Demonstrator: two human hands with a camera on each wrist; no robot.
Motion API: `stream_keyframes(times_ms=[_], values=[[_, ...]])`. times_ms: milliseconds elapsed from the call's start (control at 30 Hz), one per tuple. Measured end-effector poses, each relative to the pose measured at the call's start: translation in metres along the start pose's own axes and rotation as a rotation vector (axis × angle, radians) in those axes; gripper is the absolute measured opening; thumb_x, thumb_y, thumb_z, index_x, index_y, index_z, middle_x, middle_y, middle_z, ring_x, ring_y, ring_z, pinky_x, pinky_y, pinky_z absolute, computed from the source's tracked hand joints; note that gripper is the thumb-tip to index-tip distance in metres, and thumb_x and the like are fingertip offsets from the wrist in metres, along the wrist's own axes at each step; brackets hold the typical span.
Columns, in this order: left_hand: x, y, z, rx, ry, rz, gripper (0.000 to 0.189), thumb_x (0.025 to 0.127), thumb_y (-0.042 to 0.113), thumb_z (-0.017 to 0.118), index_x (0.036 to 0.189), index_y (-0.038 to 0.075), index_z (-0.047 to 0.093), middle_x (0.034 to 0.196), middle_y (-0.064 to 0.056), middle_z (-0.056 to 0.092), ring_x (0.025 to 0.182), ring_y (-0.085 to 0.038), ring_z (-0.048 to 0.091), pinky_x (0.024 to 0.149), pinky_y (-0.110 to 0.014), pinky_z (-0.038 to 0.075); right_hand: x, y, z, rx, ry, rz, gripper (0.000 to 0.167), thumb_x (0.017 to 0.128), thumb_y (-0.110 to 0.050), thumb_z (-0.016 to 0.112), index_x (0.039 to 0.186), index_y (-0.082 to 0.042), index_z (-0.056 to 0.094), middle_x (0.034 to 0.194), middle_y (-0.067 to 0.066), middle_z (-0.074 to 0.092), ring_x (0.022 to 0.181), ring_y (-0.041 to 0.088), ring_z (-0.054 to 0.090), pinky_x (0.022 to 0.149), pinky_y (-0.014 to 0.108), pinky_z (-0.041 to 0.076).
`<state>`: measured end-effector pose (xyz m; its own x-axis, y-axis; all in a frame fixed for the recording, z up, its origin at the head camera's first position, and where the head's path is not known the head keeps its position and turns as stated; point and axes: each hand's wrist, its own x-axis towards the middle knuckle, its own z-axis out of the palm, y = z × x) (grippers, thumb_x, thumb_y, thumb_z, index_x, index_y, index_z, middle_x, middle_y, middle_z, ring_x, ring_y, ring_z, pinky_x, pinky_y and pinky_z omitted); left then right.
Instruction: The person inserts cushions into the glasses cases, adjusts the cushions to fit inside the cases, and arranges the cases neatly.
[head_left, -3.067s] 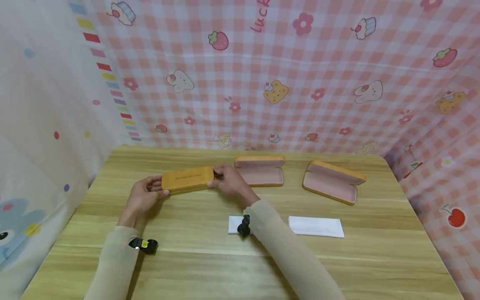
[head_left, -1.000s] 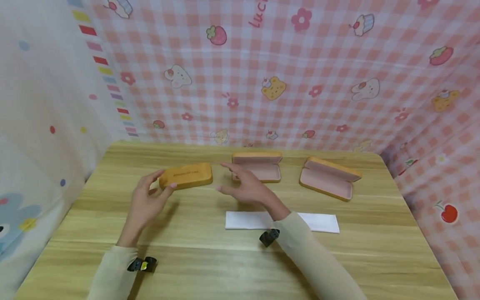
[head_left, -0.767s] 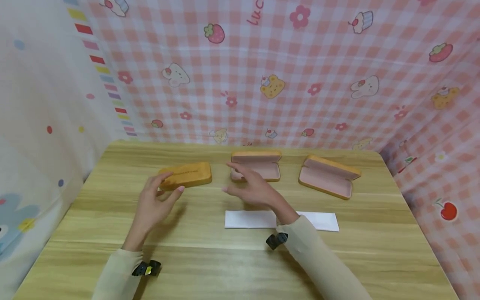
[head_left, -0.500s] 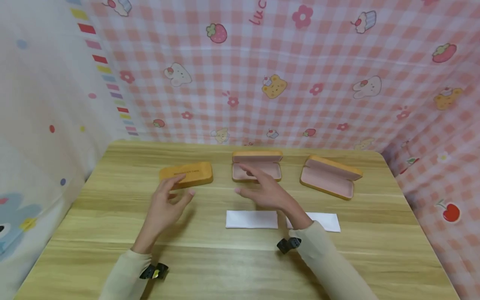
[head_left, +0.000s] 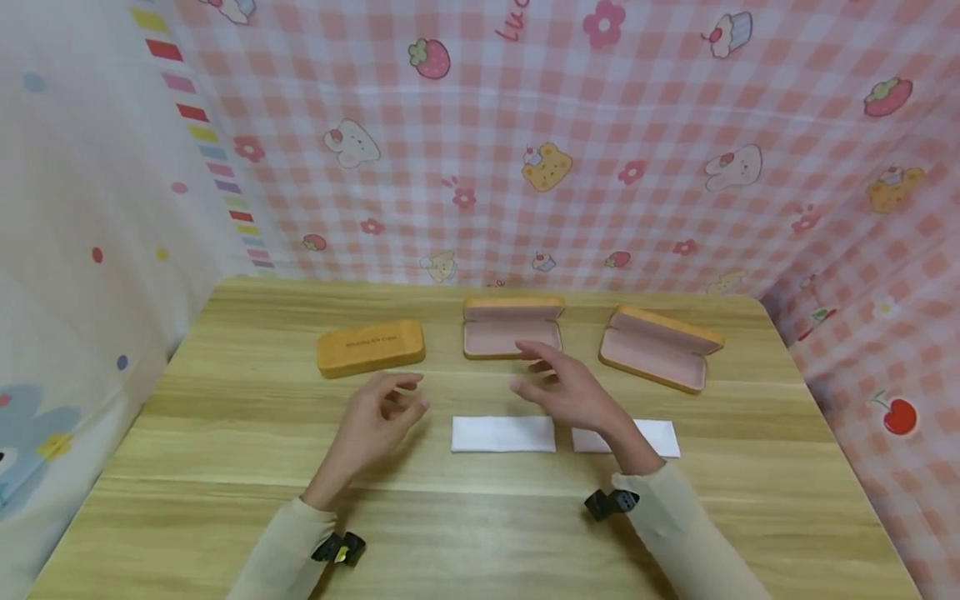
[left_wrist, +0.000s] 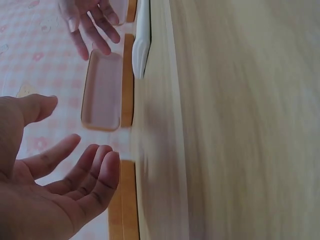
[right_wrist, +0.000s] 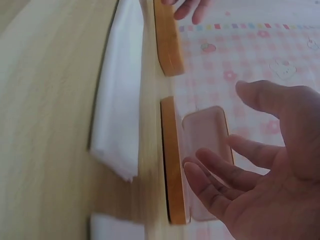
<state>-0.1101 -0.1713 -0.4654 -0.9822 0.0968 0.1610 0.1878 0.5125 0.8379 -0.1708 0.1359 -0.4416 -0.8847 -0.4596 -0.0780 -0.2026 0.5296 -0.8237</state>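
Observation:
A closed tan glasses case (head_left: 371,348) with dark lettering on its lid lies at the back left of the table. In front of it and a little to its right is my left hand (head_left: 375,421), fingers loosely bent around nothing. My right hand (head_left: 573,392) hovers with relaxed fingers, overlapping the front right corner of an opened glasses case (head_left: 495,337) with a pink lining. Another opened glasses case (head_left: 652,358) sits angled further right. Two folded white cloths lie in front of the cases, the left cloth (head_left: 502,435) fully visible, the right cloth (head_left: 660,437) partly behind my right forearm.
The wood-grain table (head_left: 465,533) stands against a pink checked curtain (head_left: 450,150) at the back and right. A pale dotted curtain (head_left: 75,333) hangs on the left. Each wrist wears a small black camera, such as the left wrist camera (head_left: 341,548).
Both hands held the closed case at first. They have let go of it and moved right and toward the front, leaving it on the table.

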Motion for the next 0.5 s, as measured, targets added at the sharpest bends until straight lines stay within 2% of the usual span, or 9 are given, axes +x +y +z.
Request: stream_keyframes(times_ms=[233, 367, 500], values=[[0.001, 0.006, 0.011, -0.012, -0.083, -0.107, 0.032, 0.095, 0.014, 0.074, 0.124, 0.001, 0.069, 0.106, -0.011, 0.073, 0.089, -0.017, 0.067, 0.079, -0.025, 0.056, -0.015, 0.013, -0.006, -0.045, 0.057, 0.026, 0.05, 0.099, -0.027, 0.069, 0.144, -0.009, 0.057, 0.139, 0.014, 0.064, 0.116, 0.029, 0.065, 0.099, 0.049, 0.055], [0.002, 0.008, 0.017, -0.012, -0.13, -0.175, 0.031, 0.096, 0.017, 0.073, 0.123, 0.003, 0.069, 0.103, -0.009, 0.073, 0.088, -0.016, 0.066, 0.079, -0.025, 0.055, -0.023, 0.019, -0.006, -0.072, 0.043, 0.051, 0.041, 0.099, -0.023, 0.07, 0.137, -0.009, 0.063, 0.126, 0.01, 0.07, 0.105, 0.022, 0.067, 0.091, 0.042, 0.057], [0.002, 0.01, 0.024, -0.036, -0.165, -0.215, 0.03, 0.094, 0.017, 0.073, 0.121, 0.003, 0.071, 0.1, -0.009, 0.073, 0.085, -0.014, 0.065, 0.076, -0.025, 0.054, -0.03, 0.022, -0.004, -0.103, 0.031, 0.051, 0.036, 0.097, -0.02, 0.072, 0.131, -0.007, 0.067, 0.119, 0.009, 0.072, 0.098, 0.017, 0.067, 0.085, 0.034, 0.057]])
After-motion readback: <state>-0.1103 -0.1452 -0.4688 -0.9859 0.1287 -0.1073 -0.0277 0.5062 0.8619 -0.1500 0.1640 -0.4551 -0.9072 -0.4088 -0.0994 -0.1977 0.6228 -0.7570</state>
